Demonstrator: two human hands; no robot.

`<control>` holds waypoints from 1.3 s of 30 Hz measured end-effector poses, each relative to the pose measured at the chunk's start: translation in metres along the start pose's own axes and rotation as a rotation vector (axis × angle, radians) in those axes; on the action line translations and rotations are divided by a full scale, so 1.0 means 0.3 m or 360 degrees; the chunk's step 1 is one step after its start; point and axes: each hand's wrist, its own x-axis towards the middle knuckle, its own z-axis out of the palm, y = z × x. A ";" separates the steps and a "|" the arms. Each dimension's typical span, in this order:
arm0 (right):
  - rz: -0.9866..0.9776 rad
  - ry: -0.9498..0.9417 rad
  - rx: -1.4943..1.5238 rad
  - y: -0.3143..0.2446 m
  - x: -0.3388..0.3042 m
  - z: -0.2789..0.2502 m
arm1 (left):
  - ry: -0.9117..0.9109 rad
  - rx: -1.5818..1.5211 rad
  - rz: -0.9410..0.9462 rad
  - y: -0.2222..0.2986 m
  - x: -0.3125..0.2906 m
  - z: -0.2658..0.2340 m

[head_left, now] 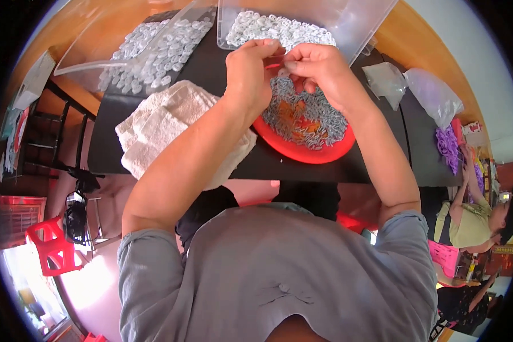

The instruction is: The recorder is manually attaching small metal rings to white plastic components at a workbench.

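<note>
Both my hands are raised at chest front, over the far side of a red basin (302, 154) filled with small grey elongated pieces (330, 117). My left hand (248, 74) is closed in a pinch, thumb against the fingers. Close by on the right, my right hand (320, 67) pinches too, its fingertips almost meeting the left ones. A small pale piece seems to show under the right fingertips, too small to name. Just beyond the hands stands a clear plastic bin (356, 28) with many small white ring-like pieces (279, 28).
A folded beige towel (165, 125) lies left of the basin on the black table (105, 142). Farther left, whitish oval pieces (171, 54) lie spread beside a clear lid (91, 65). Plastic bags (433, 97) rest at the right. Another person (476, 222) works at the far right.
</note>
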 end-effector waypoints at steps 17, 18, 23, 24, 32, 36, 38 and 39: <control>-0.0210 0.0510 0.0260 0.001 -0.064 0.080 | -0.0018 0.0154 0.0207 0.010 -0.037 0.024; -0.0216 0.0505 0.0313 0.007 -0.056 0.028 | -0.0029 0.0155 0.0224 0.009 -0.048 0.037; -0.0200 0.0530 0.0464 0.020 -0.042 -0.029 | -0.0103 0.0370 0.0236 -0.009 -0.055 0.037; -0.0212 0.0536 0.0454 0.024 -0.042 -0.029 | -0.0118 0.0409 0.0215 -0.014 -0.055 0.037; -0.0288 0.0497 0.0406 0.042 -0.047 -0.033 | -0.0145 0.0513 0.0154 -0.028 -0.064 0.043; -0.0484 0.0648 -0.0211 0.029 -0.067 -0.018 | -0.0171 0.0517 0.0103 -0.029 -0.064 0.034; -0.0498 0.0605 -0.0280 0.025 -0.076 -0.017 | -0.0217 0.0562 0.0118 -0.023 -0.068 0.034; -0.0528 0.0605 -0.0368 0.022 -0.081 -0.015 | -0.0263 0.0606 0.0136 -0.020 -0.069 0.035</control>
